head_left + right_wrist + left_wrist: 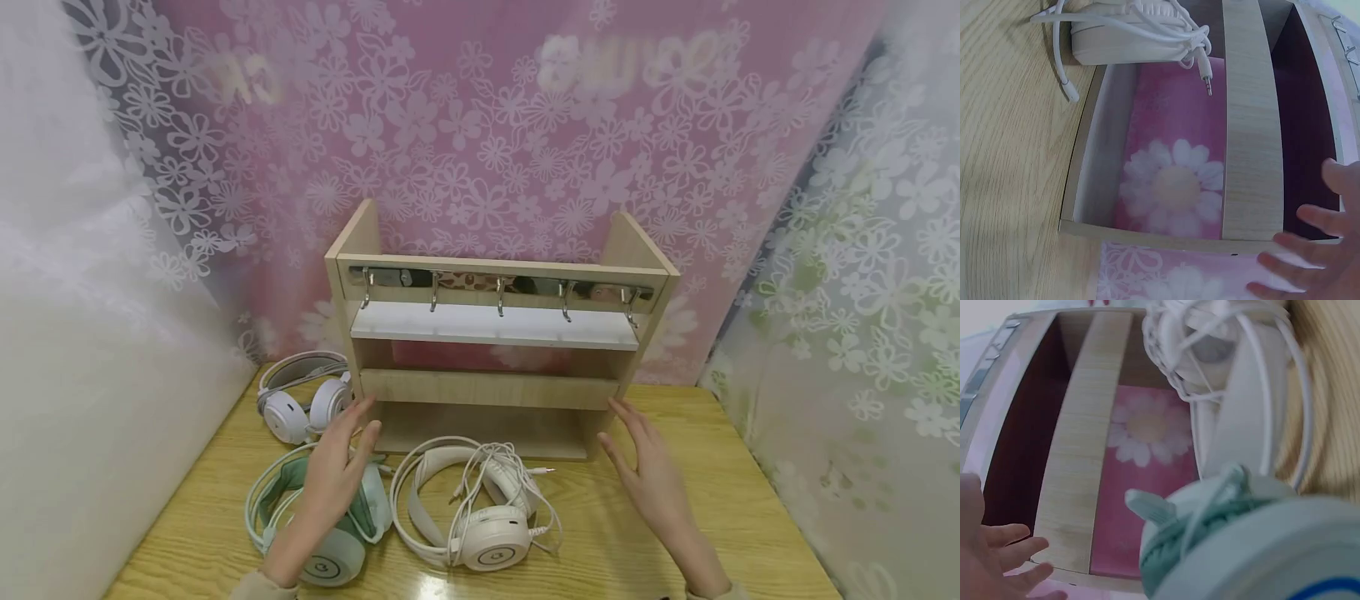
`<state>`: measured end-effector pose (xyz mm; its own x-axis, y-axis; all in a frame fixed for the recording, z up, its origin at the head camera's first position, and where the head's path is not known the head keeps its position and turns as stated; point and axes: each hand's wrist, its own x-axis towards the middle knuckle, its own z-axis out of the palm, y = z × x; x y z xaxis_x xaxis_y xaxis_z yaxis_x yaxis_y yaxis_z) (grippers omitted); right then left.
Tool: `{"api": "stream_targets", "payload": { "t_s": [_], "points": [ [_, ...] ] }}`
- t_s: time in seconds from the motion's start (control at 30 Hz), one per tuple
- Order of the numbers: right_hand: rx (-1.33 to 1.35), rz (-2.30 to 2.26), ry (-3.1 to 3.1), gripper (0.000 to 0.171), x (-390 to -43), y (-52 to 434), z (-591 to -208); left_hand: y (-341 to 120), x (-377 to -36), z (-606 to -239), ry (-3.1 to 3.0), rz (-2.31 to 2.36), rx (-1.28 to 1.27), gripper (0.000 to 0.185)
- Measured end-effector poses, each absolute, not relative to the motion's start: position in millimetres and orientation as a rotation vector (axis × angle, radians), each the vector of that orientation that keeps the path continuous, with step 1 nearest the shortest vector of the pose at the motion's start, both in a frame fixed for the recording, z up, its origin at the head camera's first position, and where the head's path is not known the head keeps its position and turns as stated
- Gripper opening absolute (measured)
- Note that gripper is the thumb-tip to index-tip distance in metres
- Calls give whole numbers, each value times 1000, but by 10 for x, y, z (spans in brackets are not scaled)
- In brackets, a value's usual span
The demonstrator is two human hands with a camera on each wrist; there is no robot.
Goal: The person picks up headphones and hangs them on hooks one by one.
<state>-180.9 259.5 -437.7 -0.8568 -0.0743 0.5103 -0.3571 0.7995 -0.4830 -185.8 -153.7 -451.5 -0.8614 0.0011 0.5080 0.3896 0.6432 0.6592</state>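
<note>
A light wooden shelf rack (pixel 491 390) with a row of metal hooks (pixel 501 296) along its top stands on the table. My left hand (pixel 335 467) is at the rack's lower left side, fingers extended, its fingertips right at the side panel. Opposite it, my right hand (pixel 651 479) has its fingers spread at the lower right side. Mint green headphones (pixel 333 554) lie beneath my left forearm, partly hidden by it. Between the hands, white headphones (pixel 495 537) with a bundled cable lie in front of the rack. Neither hand holds anything.
More white headphones (pixel 285 415) sit at the back left, beside the rack. The wood-grain table (pixel 720 500) is bordered by a pink floral curtain (pixel 480 125) behind and pale sheets at both sides. A white shelf board (pixel 495 323) spans the rack below the hooks.
</note>
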Motion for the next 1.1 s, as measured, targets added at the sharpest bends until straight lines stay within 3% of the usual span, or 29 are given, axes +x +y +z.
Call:
{"api": "stream_targets", "payload": {
  "t_s": [0.2, 0.67, 1.1],
  "points": [
    [366, 748, -2309, 39, -1831, 2647, -4362, -1556, -1858, -4429, -2331, -1399, -223, 36],
    [571, 702, -2003, 30, -1937, 2787, -4026, -1547, -1911, -4416, -2274, -1723, -192, 44],
    [634, 633, -1879, 47, -2061, 2770, -3421, -1470, -2018, -4460, -2375, -1780, -188, 44]
  ]
}}
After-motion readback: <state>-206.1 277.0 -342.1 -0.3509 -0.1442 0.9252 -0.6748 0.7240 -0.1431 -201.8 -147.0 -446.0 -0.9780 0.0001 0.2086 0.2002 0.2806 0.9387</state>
